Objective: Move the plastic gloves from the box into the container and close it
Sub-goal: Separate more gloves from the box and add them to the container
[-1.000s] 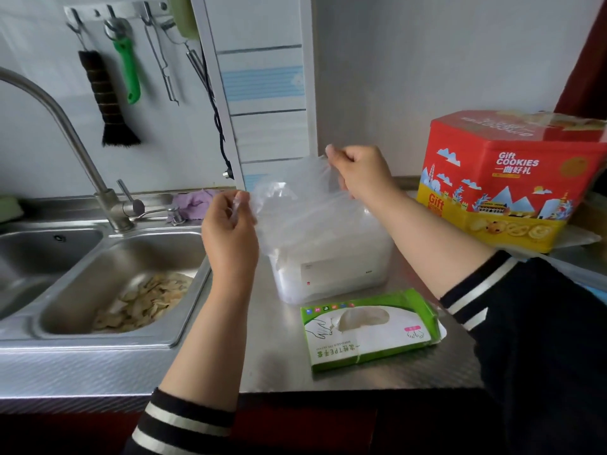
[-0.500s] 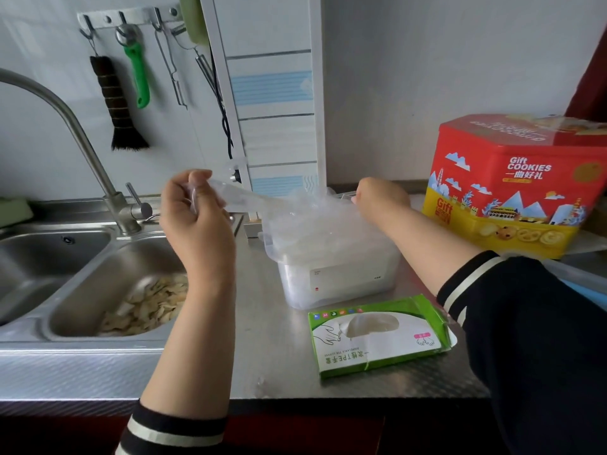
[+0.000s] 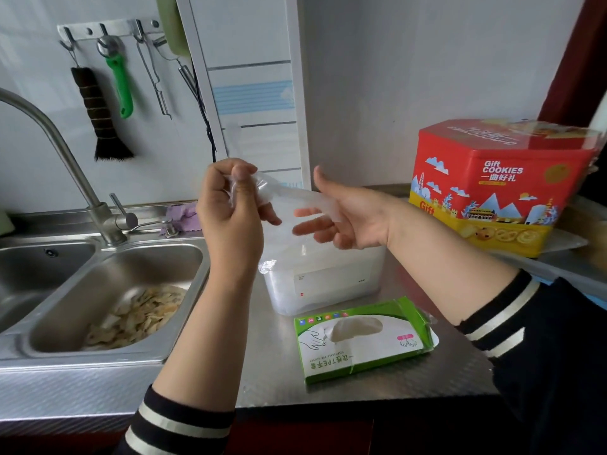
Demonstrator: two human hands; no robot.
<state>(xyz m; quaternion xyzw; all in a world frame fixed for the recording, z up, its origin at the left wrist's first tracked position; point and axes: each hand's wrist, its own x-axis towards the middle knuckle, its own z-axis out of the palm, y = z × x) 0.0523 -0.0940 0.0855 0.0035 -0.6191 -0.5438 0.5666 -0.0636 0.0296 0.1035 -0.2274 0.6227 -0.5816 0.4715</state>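
Since a moment ago, left hand drawn in toward the middle and right hand lifted off the container. Now stretched between them, above the container: a clear plastic glove, long axis running left to right, slightly downhill toward the right. Left end pinched in curled left fingers; right end draped over the relaxed, spread right fingers. Nearer on the tabletop, the green glove box, opening up, long side left to right.
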